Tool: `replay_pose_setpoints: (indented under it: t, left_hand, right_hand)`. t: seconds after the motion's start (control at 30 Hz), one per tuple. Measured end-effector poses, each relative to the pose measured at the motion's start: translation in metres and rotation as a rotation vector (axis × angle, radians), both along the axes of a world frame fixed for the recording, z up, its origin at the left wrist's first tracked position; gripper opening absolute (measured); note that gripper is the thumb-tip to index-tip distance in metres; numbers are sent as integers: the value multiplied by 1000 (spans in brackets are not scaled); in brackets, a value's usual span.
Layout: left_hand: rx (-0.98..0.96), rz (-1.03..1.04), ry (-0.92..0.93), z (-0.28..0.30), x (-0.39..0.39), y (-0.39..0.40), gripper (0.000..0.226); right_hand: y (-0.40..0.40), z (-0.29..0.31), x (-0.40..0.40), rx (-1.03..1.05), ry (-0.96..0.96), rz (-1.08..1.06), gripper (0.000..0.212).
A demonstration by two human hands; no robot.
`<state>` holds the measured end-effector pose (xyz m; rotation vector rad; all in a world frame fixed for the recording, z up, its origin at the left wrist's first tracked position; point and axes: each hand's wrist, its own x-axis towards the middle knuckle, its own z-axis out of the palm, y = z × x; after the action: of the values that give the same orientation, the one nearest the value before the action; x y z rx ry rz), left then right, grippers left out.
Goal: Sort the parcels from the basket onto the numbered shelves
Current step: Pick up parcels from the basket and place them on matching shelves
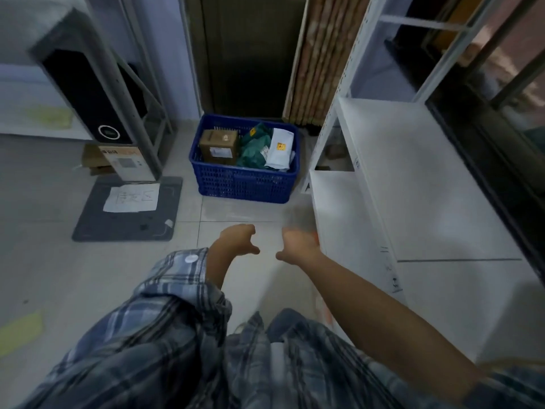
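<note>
Fingers [246, 231] of left hand [236, 242] loosely curled, holding nothing; thumb sticks out toward frame centre. Fingers of right hand [298, 246] motion-blurred, can't tell if spread or curled; nothing visibly held, thumb points toward the left hand. Both hands low-centre of frame, near each other but apart, over bare floor tiles [230, 208]. Left forearm comes out of a rolled plaid sleeve [177, 278]; right forearm is bare, running up from lower right of frame.

Blue basket [244, 184] sits on the floor at upper centre, well ahead of the hands, in front of a dark door [244, 54]. Inside it: brown cardboard box [218, 146] on the left, green plastic parcel [255, 146] in the middle, white mailer [280, 149] with a yellow sticker on the right, leaning against the green one.

White metal shelf unit [413, 172] fills the right side of frame, just beside the basket; perforated upright at its near corner. Small labels on its front edge, too blurred to read.

Upper left: grey-and-black standing machine [88, 93] with a ring-shaped light, on a dark grey mat [124, 228]. White paper sheet [131, 197] with handwriting lies on the mat, illegible. Flattened cardboard [94, 157] behind the machine base. Striped roll [321, 60] leans right of the door.
</note>
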<state>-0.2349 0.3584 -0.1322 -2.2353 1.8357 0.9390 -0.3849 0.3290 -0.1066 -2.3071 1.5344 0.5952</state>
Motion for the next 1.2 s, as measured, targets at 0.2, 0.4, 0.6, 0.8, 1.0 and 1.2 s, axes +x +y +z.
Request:
replay_pose_setpoints:
  t: [0.2, 0.4, 0.6, 0.8, 1.0, 1.2]
  left_hand:
    - [-13, 35, 14, -1, 15, -34, 65]
    - [65, 60, -48, -3, 44, -85, 62]
    - [94, 60, -108, -4, 67, -161, 54]
    - [123, 54, -165, -17, 80, -216, 48]
    - [141, 79, -196, -33, 104, -243, 56]
    - [178, 108, -156, -49, 156, -309, 62]
  right_hand:
    - [-53, -3, 24, 31, 24, 64, 53]
    - [-115, -20, 38, 124, 25, 32, 52]
    - [-195, -27, 50, 178, 24, 40, 45]
    - [-264, -34, 64, 196, 32, 62, 40]
    - [-305, -51, 85, 218, 54, -25, 47]
    - [-364, -62, 126, 248, 38, -91, 49]
